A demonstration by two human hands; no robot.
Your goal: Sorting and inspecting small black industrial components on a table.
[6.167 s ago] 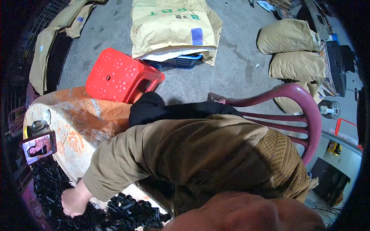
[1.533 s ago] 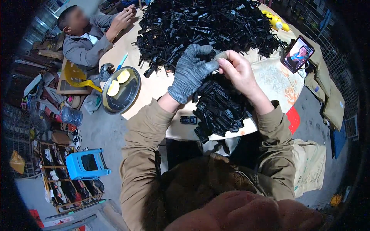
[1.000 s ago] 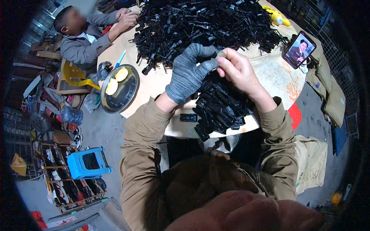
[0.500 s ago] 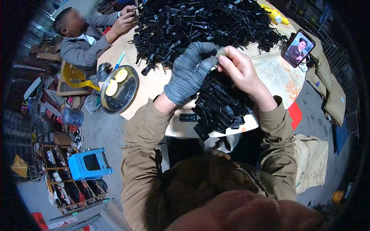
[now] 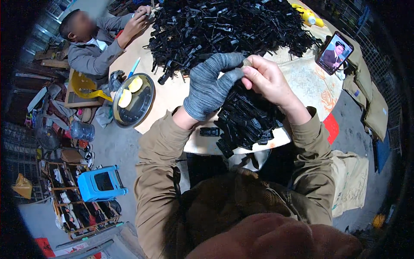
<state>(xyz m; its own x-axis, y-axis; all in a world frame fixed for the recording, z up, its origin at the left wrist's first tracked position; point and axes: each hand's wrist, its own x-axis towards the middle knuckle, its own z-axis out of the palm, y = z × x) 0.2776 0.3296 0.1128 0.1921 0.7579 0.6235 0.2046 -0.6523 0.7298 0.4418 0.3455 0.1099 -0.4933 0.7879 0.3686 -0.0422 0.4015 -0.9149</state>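
Hands together, gloved left hand (image 5: 210, 88) and bare right hand (image 5: 266, 79) pinching small part (image 5: 246, 63) above black parts pile (image 5: 248, 118).

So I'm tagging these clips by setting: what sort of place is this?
Probably a small informal workshop for hand assembly: a table heaped with black plastic parts, cluttered floor racks, and a second person working there.
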